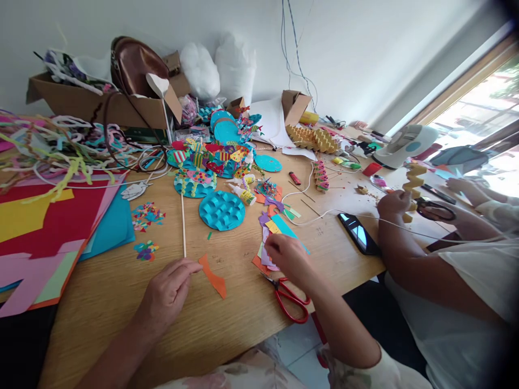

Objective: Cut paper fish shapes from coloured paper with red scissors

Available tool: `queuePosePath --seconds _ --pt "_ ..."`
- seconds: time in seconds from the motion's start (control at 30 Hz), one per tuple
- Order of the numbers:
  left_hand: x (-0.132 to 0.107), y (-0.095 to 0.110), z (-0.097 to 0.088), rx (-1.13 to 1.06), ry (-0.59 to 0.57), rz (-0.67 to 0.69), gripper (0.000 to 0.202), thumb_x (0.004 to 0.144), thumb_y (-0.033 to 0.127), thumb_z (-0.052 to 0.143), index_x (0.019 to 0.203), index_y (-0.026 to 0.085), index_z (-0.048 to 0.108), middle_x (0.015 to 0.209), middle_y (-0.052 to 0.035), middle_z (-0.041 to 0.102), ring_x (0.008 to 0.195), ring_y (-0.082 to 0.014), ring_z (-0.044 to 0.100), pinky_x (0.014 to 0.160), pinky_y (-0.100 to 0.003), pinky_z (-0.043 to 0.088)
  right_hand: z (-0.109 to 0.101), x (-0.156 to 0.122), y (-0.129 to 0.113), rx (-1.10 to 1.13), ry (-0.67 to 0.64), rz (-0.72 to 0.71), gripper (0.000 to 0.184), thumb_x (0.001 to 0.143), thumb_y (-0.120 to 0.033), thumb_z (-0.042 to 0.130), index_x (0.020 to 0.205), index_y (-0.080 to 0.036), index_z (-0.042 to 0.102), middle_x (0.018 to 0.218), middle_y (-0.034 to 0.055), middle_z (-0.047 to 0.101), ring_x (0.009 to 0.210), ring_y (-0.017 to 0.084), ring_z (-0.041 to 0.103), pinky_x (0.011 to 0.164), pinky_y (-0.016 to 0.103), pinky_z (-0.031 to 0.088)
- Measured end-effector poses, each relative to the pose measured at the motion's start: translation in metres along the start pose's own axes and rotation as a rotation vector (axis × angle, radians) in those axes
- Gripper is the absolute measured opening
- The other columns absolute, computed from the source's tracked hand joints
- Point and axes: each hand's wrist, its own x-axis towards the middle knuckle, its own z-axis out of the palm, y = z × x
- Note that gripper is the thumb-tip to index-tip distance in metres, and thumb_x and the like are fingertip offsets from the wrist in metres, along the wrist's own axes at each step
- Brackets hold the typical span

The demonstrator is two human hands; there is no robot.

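My left hand (166, 292) is closed at the near end of a thin white stick (183, 227), its fingertips beside a curved orange paper scrap (213, 278). The stick's far end reaches a blue paper disc (194, 186) with colourful decorations. My right hand (286, 256), fingers curled together, is over a pile of coloured paper strips (265, 246); what it pinches, if anything, is hidden. Red-handled scissors (290, 300) lie just below my right wrist. Ahead is a blue disc with curled paper scales (222, 210). Small glue bottles (243, 194) lie behind it.
Tiny paper pieces (148, 217) lie left of the stick. Coloured sheets (44, 227), pipe cleaners (73, 156) and a cardboard box (73, 102) crowd the left. On the right are a phone (357, 233), a white cable (324, 216) and a co-worker's hands with scissors (436, 210).
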Motion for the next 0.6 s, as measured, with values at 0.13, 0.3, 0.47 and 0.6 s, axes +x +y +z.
queuePosePath --seconds 0.13,0.3,0.47,0.6 --pt "0.001 -0.001 0.0 -0.005 0.037 0.03 0.03 0.08 0.005 0.042 0.089 0.021 0.065 0.08 -0.0011 0.074 0.075 -0.0144 0.07 0.069 -0.019 0.055 -0.036 0.044 0.023 0.042 0.086 0.083 0.017 0.091 -0.02 0.047 0.094 -0.014 0.063 0.086 0.0036 0.066 0.075 0.014 0.06 0.066 0.025 0.046" --pt "0.004 -0.004 -0.002 0.088 0.109 0.102 0.029 0.079 0.005 0.042 0.089 0.021 0.064 0.079 -0.0007 0.074 0.073 -0.0128 0.071 0.071 -0.015 0.054 -0.058 0.123 0.051 0.032 0.125 0.168 0.028 0.09 -0.029 0.054 0.115 -0.015 0.055 0.114 0.0079 0.058 0.094 0.02 0.06 0.078 0.04 0.052" --pt "0.001 -0.012 -0.002 0.162 0.119 0.11 0.028 0.081 0.008 0.041 0.091 0.023 0.063 0.08 -0.0005 0.075 0.073 -0.0128 0.071 0.071 -0.014 0.054 -0.056 0.182 0.068 0.007 0.122 0.202 0.03 0.09 -0.029 0.055 0.116 -0.015 0.055 0.117 0.0085 0.057 0.096 0.022 0.06 0.079 0.04 0.051" --pt "-0.01 -0.025 0.003 0.148 0.082 0.098 0.03 0.082 0.01 0.042 0.099 0.024 0.062 0.087 -0.0003 0.074 0.08 -0.0131 0.07 0.079 -0.015 0.053 -0.051 0.206 0.075 -0.006 0.115 0.197 0.029 0.09 -0.029 0.054 0.116 -0.016 0.055 0.117 0.0083 0.057 0.097 0.021 0.059 0.08 0.04 0.051"
